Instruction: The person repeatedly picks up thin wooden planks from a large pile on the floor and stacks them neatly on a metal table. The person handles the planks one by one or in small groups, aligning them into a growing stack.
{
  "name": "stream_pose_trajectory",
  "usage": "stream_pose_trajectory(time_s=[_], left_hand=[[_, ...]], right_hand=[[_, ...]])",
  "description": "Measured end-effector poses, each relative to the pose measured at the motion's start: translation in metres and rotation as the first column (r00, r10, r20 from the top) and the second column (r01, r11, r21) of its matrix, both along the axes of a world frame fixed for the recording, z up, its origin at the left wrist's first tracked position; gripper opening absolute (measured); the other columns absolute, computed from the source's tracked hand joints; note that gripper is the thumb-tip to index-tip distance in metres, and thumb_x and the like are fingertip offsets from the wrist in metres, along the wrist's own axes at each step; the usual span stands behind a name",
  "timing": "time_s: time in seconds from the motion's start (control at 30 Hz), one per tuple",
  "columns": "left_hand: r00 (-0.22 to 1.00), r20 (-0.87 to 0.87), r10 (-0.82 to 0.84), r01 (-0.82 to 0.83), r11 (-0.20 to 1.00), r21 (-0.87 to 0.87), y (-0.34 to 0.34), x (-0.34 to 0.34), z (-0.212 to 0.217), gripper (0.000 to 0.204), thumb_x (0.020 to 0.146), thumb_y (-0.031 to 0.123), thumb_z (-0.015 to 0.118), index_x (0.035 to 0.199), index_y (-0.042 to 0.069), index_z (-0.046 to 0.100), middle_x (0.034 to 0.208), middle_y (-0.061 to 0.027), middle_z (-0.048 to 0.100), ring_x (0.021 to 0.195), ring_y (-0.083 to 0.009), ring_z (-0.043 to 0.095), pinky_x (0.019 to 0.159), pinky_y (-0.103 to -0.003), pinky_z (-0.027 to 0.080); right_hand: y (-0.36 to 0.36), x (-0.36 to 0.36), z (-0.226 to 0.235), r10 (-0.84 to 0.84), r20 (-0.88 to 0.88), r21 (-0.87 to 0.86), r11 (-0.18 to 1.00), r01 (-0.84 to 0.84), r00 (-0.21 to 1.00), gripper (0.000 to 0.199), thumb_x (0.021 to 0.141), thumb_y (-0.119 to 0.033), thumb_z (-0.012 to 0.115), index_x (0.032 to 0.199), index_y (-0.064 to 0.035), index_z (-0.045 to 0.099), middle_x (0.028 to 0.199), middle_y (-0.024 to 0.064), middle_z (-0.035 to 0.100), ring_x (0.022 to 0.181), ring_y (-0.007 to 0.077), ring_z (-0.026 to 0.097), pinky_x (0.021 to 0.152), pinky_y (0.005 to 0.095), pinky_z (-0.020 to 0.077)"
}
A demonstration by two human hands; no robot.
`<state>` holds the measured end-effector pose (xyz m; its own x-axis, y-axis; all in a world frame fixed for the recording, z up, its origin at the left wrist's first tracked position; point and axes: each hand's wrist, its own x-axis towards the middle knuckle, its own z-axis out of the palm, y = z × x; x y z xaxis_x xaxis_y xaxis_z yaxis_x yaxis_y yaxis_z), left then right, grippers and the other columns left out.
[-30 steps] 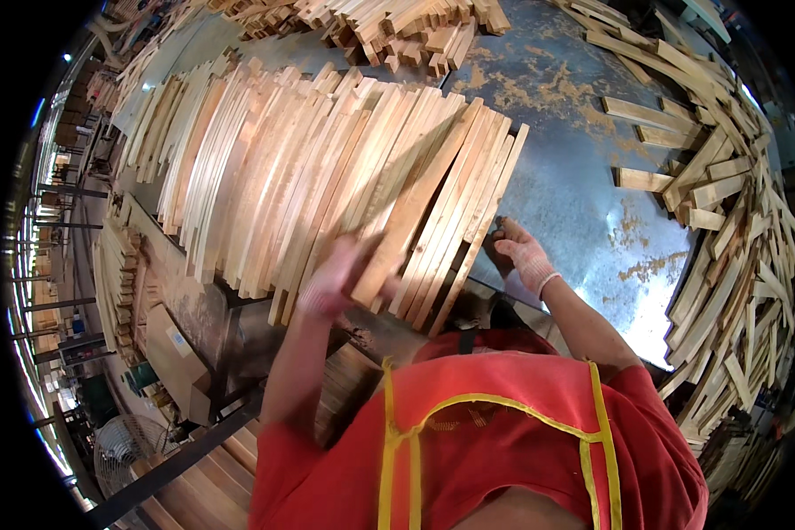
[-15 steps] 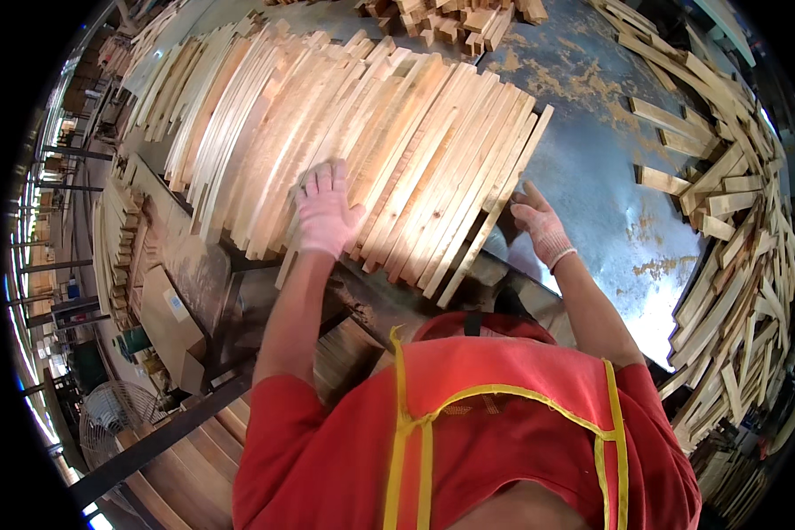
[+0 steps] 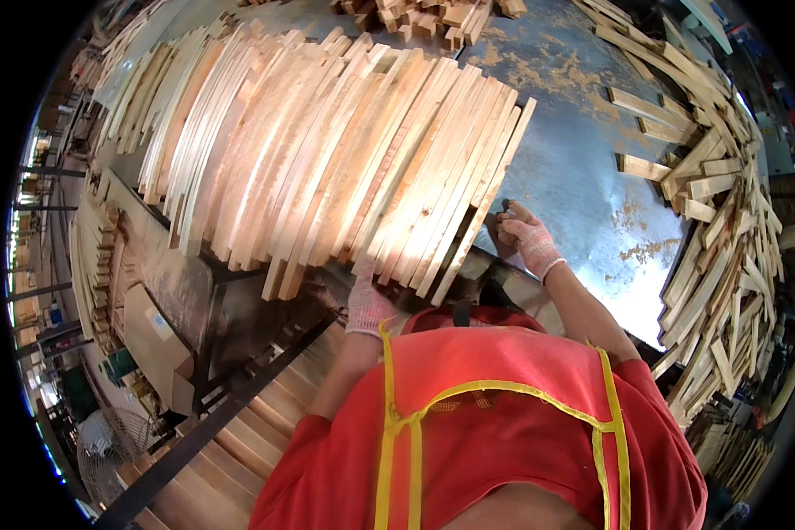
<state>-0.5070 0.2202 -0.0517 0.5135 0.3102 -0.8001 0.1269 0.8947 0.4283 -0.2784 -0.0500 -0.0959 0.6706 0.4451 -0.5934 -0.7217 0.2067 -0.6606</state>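
A wide row of long pale wooden slats (image 3: 344, 150) lies side by side on a blue-grey metal table (image 3: 583, 177). My left hand (image 3: 367, 300), in a white glove, grips the near ends of the slats at the table's front edge. My right hand (image 3: 523, 237), also gloved, presses against the side of the rightmost slat (image 3: 486, 199), fingers curled around its edge. I wear a red shirt with a yellow-trimmed vest.
A heap of short wooden offcuts (image 3: 724, 203) lines the table's right side, and small blocks (image 3: 433, 18) pile at the far edge. More slats (image 3: 97, 256) stack on a rack to the left. A fan (image 3: 110, 446) stands low left, beside planks (image 3: 238, 442) below the table.
My left hand slid from on top of the slats back to their near ends. My right hand stayed at the right edge of the row, which has shifted together.
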Motion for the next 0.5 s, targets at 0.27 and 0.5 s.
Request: stream_pose_trajectory(time_s=[0.27, 0.5], left_hand=[[0.812, 0.1, -0.575, 0.491, 0.766, 0.415, 0.09, 0.031, 0.108, 0.068, 0.104, 0.058, 0.06, 0.131, -0.005, 0.06, 0.11, -0.0134, 0.066, 0.086, -0.0226, 0.064, 0.08, -0.038, 0.051], [0.326, -0.509, -0.797, 0.658, -0.196, 0.727, 0.094, 0.202, 0.06, 0.059, 0.094, 0.032, 0.074, 0.139, -0.003, 0.058, 0.131, -0.0287, 0.068, 0.12, -0.0372, 0.068, 0.104, -0.044, 0.053]], right_hand=[[0.019, -0.041, 0.024, -0.015, 0.08, -0.13, 0.991, 0.025, 0.997, 0.068, 0.09, 0.003, 0.07, 0.154, -0.0033, 0.049, 0.114, 0.0065, 0.068, 0.089, 0.0142, 0.063, 0.078, 0.0275, 0.051], [0.024, -0.024, 0.038, 0.095, 0.098, -0.25, 0.966, -0.068, 0.991, 0.02, 0.092, -0.017, 0.07, 0.109, -0.0074, 0.067, 0.079, -0.0036, 0.059, 0.072, 0.0127, 0.054, 0.063, 0.0307, 0.0452]])
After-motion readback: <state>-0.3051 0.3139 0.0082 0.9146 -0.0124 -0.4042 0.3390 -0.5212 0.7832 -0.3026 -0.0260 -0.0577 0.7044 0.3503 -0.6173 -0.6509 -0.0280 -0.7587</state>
